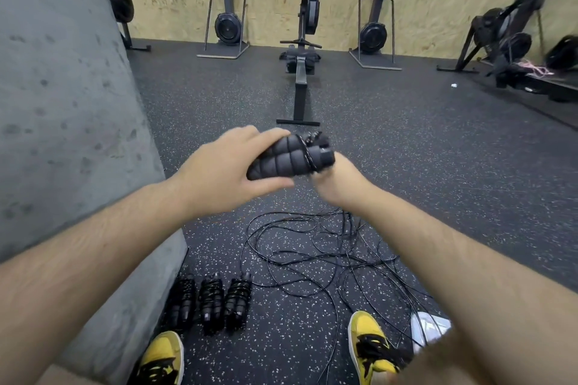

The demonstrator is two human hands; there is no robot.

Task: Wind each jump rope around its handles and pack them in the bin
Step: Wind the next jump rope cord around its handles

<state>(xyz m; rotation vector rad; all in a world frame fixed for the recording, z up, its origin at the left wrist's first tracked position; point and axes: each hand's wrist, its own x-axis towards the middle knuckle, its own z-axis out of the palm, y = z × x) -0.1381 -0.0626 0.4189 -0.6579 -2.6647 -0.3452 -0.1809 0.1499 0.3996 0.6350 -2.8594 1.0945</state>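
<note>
Right hand blurred beneath handles

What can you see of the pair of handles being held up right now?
The pair of handles is two dark grey, ribbed, foam-looking grips held side by side, roughly level and tilted up to the right, above the speckled floor. Smooth black caps show at their right ends. A few turns of thin black cord cross them there. The left hand grips their left part; the right hand sits at the capped end, fingers hidden.
</note>
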